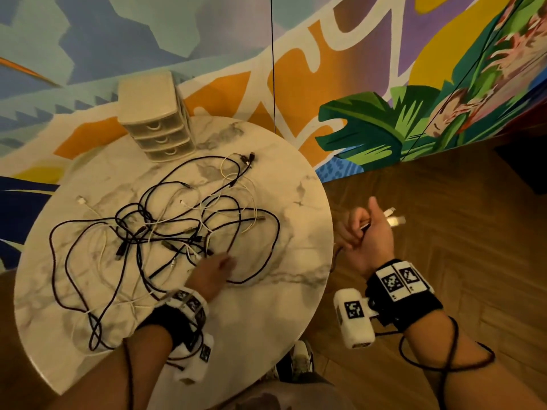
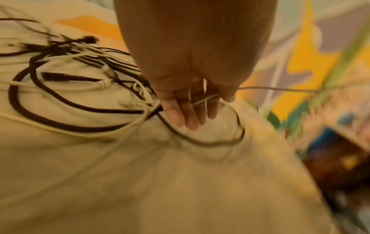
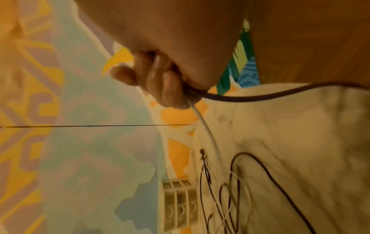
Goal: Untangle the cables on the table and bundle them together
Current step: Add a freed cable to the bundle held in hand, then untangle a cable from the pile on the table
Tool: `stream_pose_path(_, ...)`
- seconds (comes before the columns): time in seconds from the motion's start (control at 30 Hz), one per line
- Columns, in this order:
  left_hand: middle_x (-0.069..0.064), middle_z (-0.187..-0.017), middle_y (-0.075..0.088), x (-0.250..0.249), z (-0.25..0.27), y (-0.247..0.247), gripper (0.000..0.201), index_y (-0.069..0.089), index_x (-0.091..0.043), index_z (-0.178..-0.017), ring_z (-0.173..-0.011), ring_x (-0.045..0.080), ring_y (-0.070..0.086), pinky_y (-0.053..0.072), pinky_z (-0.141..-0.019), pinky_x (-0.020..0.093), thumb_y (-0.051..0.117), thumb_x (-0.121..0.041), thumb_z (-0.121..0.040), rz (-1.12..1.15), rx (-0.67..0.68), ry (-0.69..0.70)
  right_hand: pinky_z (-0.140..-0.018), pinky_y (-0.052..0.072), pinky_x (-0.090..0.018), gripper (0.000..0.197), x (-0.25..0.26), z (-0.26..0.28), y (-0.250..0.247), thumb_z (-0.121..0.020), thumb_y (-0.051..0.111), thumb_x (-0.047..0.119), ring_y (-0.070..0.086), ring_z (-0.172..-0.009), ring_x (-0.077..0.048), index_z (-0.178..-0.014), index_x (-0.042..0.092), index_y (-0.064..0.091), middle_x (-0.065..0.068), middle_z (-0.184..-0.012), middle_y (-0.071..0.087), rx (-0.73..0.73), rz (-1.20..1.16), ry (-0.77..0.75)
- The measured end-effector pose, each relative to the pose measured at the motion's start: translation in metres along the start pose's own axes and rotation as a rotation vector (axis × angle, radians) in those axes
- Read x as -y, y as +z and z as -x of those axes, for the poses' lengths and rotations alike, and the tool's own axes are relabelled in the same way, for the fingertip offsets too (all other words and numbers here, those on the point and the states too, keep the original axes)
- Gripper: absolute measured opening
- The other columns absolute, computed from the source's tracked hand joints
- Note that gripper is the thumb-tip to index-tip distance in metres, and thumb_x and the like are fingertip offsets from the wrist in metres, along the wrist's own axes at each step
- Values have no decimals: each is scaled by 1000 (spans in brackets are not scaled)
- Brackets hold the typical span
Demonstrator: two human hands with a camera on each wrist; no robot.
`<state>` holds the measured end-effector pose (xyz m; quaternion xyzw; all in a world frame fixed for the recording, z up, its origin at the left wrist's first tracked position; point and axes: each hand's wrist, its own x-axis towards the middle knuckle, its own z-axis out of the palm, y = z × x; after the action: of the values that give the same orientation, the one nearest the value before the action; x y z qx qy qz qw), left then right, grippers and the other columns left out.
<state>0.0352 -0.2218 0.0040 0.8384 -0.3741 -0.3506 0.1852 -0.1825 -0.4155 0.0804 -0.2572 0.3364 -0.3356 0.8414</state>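
Two hands are sharing the work. The right hand [image 1: 365, 232] is curling its fingers [image 3: 170, 88] round a white cable [image 3: 202, 120] and a dark cable [image 3: 260, 96], holding them off the rim of the table [image 1: 296, 306], with pale plug ends [image 1: 395, 218] poking out beyond the thumb. The left hand [image 1: 211, 273] is reaching into the tangle of cables [image 1: 165, 232] with nearly straight, narrowly spread fingers [image 2: 188, 117]; a white strand [image 2: 270, 89] is passing behind them, though blur is hiding whether they are pinching it.

Judging by this, the step is freeing one strand from the heap. Doing it well is probably meaning pressing down the loops just beyond the left fingertips while the right hand is drawing gently, feeding the plug back through any crossing rather than tugging.

Counting: one round table, one three-drawer box [image 1: 157, 119] well beyond the fingers, and several black and white cables whose exact number is impossible to tell while they are overlapping.
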Motion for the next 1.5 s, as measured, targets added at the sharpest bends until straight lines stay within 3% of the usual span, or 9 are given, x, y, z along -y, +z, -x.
stream_pose_path(0.13,3,-65,60,-68,9,-44,36,60,-12,-78,-61,24,54,39,-57,33,43,-37,-97,-120,-378,183,-41,28,-20,67,7,12,25,-100,31,43,30,-34,-8,-42,13,41,5,-36,35,-43,560,-115)
stream_pose_path(0.27,-3,-74,61,-143,51,-36,19,60,-19,-88,-61,11,45,27,-54,21,47,-31,-95,-295,-460,448,-54,33,-27,72,-22,28,57,-93,21,60,35,-45,-11,-60,5,53,0,-50,40,304,1066,-37)
stream_pose_path(0.43,-10,-86,58,-131,59,-12,13,55,-23,-103,-71,8,53,31,-59,16,46,-29,-96,-194,-296,435,-54,34,-27,47,-28,18,53,-102,31,38,35,-45,-8,-85,16,69,1,-51,39,217,1026,-11)
stream_pose_path(0.6,3,-82,60,-56,37,24,15,57,-11,-90,-61,10,50,44,-54,23,52,-24,-95,303,39,-16,-46,26,-23,49,-22,5,52,-104,25,27,30,-41,-10,-96,15,73,-1,-46,37,124,882,-143)
stream_pose_path(0.8,3,-72,61,6,20,-29,30,61,-24,-72,-62,23,56,49,-57,34,47,-17,-98,253,-162,-36,-37,19,-19,51,18,-3,40,-104,24,30,25,-37,-9,-99,8,70,1,-45,37,-154,525,-220)
stream_pose_path(0.93,2,-63,58,-31,28,-66,36,61,-17,-75,-51,18,51,41,-52,30,41,-37,-97,330,-388,146,-42,14,-23,65,15,5,37,-103,21,43,23,-38,-12,-94,4,71,-4,-47,36,-14,663,-127)
stream_pose_path(1.07,3,-83,67,-78,50,-55,33,62,-16,-88,-79,24,61,47,-72,37,38,-35,-99,-199,-317,316,-39,19,-22,71,-21,20,60,-99,20,53,25,-39,-12,-94,7,73,-6,-48,38,291,976,74)
stream_pose_path(1.2,3,-91,64,-103,61,-32,30,58,-19,-102,-81,23,61,40,-62,32,33,-34,-100,-431,-261,366,-40,25,-15,53,-46,31,80,-101,27,44,30,-39,-9,-111,12,68,-5,-49,36,388,1094,85)
stream_pose_path(1.5,1,-77,58,-24,44,-1,11,57,-14,-83,-72,18,56,51,-69,37,55,-17,-94,302,-109,58,-41,26,-14,49,-42,27,78,-104,29,30,32,-41,-7,-101,5,71,-10,-58,52,336,957,17)
